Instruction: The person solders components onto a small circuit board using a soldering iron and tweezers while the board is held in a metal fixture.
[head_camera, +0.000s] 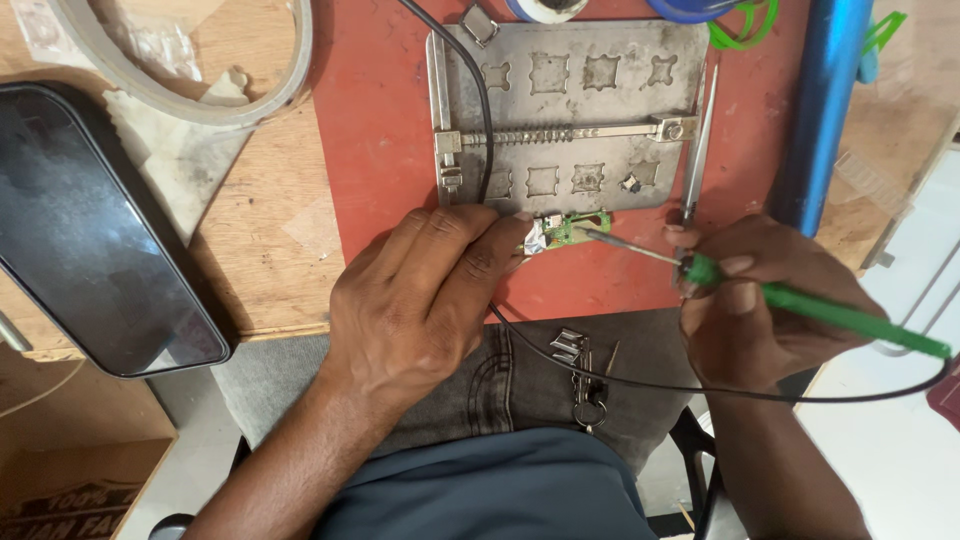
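Observation:
A small green circuit board (570, 230) lies on the red mat (380, 130) just below a metal holding plate (570, 110). My left hand (425, 300) rests on the mat with its fingertips pressing the board's left end. My right hand (760, 300) grips a green-handled soldering iron (820, 310); its metal tip reaches left and touches the board. The iron's black cord (620, 380) loops across my lap and runs up over the plate.
A dark phone (90, 230) lies at the left on the wooden bench. A white ring (180, 100) sits at the top left, a blue tube (820, 110) stands at the right, and tweezers (697, 150) rest beside the plate. Keys (580, 365) lie on my lap.

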